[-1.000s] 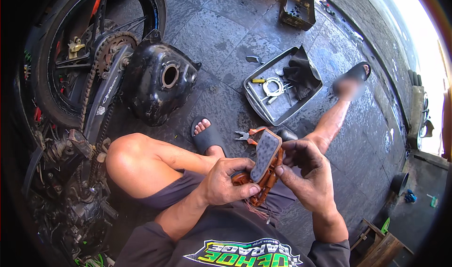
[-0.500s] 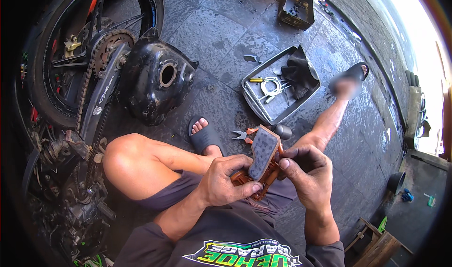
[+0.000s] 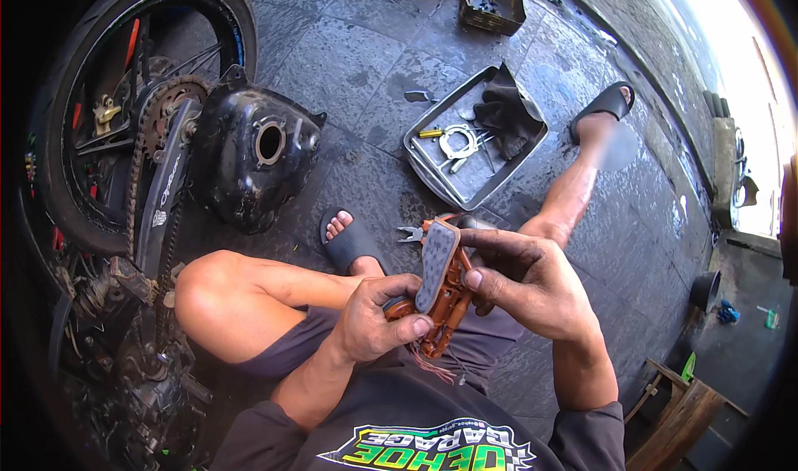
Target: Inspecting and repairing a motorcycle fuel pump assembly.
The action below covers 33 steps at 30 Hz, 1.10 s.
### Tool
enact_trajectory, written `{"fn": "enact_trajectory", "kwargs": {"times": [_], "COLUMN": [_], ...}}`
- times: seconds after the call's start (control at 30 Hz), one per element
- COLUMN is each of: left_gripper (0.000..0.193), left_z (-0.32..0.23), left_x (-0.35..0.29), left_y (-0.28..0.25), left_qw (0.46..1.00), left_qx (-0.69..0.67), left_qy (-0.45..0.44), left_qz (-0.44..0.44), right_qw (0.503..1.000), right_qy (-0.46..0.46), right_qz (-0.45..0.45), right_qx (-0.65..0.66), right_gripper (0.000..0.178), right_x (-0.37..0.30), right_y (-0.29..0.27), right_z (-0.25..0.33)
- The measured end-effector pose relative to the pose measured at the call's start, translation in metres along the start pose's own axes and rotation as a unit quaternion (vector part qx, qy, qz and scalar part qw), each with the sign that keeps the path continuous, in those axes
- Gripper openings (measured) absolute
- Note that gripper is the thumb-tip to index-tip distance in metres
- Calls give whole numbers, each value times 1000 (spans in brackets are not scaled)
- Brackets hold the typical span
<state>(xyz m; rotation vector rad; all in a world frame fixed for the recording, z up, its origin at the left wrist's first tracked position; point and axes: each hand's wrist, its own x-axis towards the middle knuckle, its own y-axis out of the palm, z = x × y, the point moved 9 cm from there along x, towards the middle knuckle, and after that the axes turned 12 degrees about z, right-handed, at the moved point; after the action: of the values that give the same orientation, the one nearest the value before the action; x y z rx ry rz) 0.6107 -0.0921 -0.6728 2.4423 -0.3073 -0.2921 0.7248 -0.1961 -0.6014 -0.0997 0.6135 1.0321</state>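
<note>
In the head view, the person sits on a dark paved floor [image 3: 357,47] with both knees bent, and both hands meet in front of the body. The left hand [image 3: 374,325] is closed around the lower end of an orange plastic housing [image 3: 449,309] — the thumb lies across its front and the fingers wrap behind it. The right hand [image 3: 524,284] grips the same part from the other side: its thumb presses on the edge of a grey flat panel [image 3: 438,263] that stands nearly upright on the housing, and the fingers curl over the top of it. Some thin reddish wires [image 3: 432,364] hang out under the housing, just above the dark shirt.

Just behind the held part, on the floor, lie pliers [image 3: 413,233] with orange handles (only the jaws and a small piece of handle show). Farther away stands a grey rectangular tray [image 3: 432,172] with a round metal ring [image 3: 457,141], a yellow-handled screwdriver [image 3: 432,133] and a black cloth [image 3: 507,113] in it. A small dark box [image 3: 492,4] stands near the upper edge.

At the person's left stands a black fuel tank [image 3: 249,163] with its round filler hole open, touching a motorcycle rear wheel [image 3: 125,97] — the chain and the sprocket [image 3: 166,109] are visible on it. The feet wear black sandals [image 3: 353,242]. A wooden stool [image 3: 682,413] is at the lower right.
</note>
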Motion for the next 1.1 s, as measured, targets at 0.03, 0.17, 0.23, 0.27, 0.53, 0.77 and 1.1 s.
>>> {"fn": "enact_trajectory", "kwargs": {"times": [0.03,0.17,0.23,0.27,0.53,0.77,1.1], "left_gripper": [38,39,38,36,29,26,29], "left_z": [-1,2,-3,-5,-3,-4,-7], "left_x": [1,1,3,4,4,7,3], "left_y": [1,1,4,5,1,-1,-8], "left_qw": [1000,1000,1000,1000,998,999,987], "left_qx": [-1,16,9,1,31,42,135], "left_qy": [4,-9,-4,3,45,-9,6], "left_qz": [2,13,14,12,-17,-27,-82], "right_qw": [1000,998,999,999,1000,999,992], "right_qy": [1,1,21,14,4,-5,-1], "right_qz": [-2,16,23,13,-9,-41,-101], "right_qx": [8,56,42,48,12,21,-80], "right_gripper": [44,42,40,36,32,31,20], "right_x": [0,3,6,6,7,11,7], "right_y": [-1,-6,-9,-10,-2,-6,-6], "right_z": [-1,-5,-8,-9,-15,-18,-16]}}
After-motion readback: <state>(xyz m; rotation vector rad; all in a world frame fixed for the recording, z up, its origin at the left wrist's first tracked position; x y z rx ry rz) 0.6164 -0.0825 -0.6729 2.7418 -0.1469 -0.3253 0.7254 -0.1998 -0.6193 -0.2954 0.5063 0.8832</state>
